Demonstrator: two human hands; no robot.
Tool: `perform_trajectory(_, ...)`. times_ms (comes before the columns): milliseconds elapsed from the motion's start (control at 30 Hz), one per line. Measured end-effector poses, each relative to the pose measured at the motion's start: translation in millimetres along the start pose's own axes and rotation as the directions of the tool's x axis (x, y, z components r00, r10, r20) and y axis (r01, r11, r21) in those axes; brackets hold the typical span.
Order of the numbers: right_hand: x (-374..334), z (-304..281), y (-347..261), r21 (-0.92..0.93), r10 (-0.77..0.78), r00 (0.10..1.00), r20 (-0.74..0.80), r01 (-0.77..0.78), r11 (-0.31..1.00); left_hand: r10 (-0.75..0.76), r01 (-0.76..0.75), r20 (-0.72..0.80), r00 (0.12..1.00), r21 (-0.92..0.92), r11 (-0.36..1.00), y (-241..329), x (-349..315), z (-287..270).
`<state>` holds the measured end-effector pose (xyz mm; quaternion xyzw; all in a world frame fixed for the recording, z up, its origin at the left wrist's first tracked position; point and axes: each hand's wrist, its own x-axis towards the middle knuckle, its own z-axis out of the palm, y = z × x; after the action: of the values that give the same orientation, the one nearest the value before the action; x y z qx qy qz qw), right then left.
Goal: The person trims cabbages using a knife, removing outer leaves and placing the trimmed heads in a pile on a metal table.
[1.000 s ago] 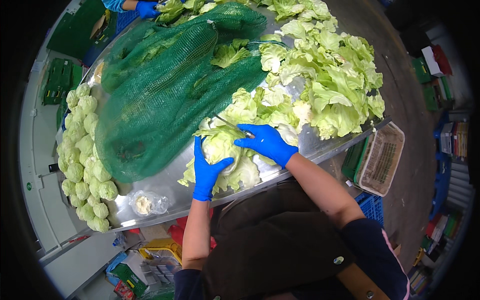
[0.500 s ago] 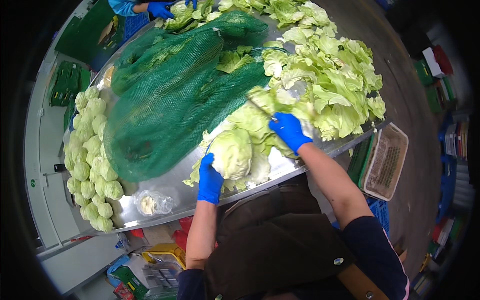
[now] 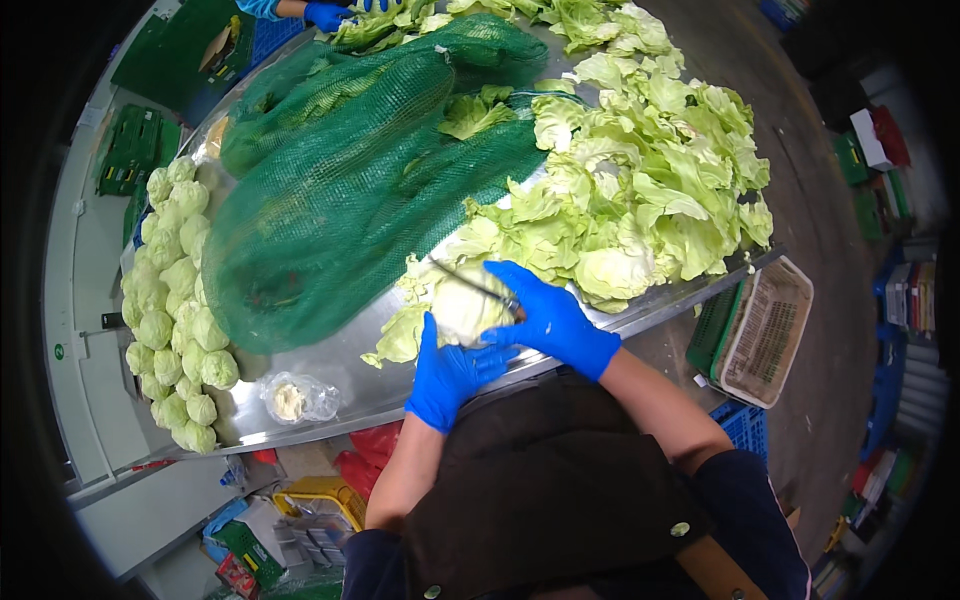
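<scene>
A pale green cabbage head sits at the table's near edge. My left hand, in a blue glove, cups it from the near side. My right hand, also gloved in blue, grips a knife by its handle; fingers and thumb reach over the cabbage's right side. The thin dark blade slants across the top of the head, pointing up and left. Loose outer leaves lie heaped to the right of it, and a few leaves lie at its left.
Green mesh sacks spread over the middle of the metal table. Trimmed cabbages are piled at left, near a clear plastic bag. A crate stands beyond the right edge. Another person's gloved hand shows at the far side.
My right hand has come left and down from the leaf heap, bringing the knife onto the cabbage. Leaves it was over now lie on the heap. My left hand has shifted beneath the cabbage's near side.
</scene>
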<state>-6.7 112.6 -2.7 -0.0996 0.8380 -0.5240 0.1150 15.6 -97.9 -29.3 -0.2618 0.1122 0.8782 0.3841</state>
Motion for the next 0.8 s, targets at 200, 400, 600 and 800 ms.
perform_trajectory(200, 28, -15, 8, -0.007, 0.147, 0.981, 0.130, -0.147, 0.989, 0.727, -0.129, 0.219, 0.650, 0.975, -0.179, 6, -15, -5)
perform_trajectory(400, 47, -18, 49, 0.031, 0.136, 0.983, -0.125, -0.134, 0.991, 0.599, -0.265, 0.491, 0.632, 0.864, -0.427, 7, 52, 39)
perform_trajectory(600, 27, -32, 2, -0.590, -0.063, 0.989, -0.131, -0.027, 0.807, 0.659, -0.147, 0.456, 0.598, 0.871, -0.469, 11, 78, 53)
perform_trajectory(800, 21, -33, 2, -0.611, 0.048, 0.994, -0.095, -0.096, 0.786, 0.647, -0.045, 0.401, 0.649, 0.868, -0.494, 9, 87, 63)
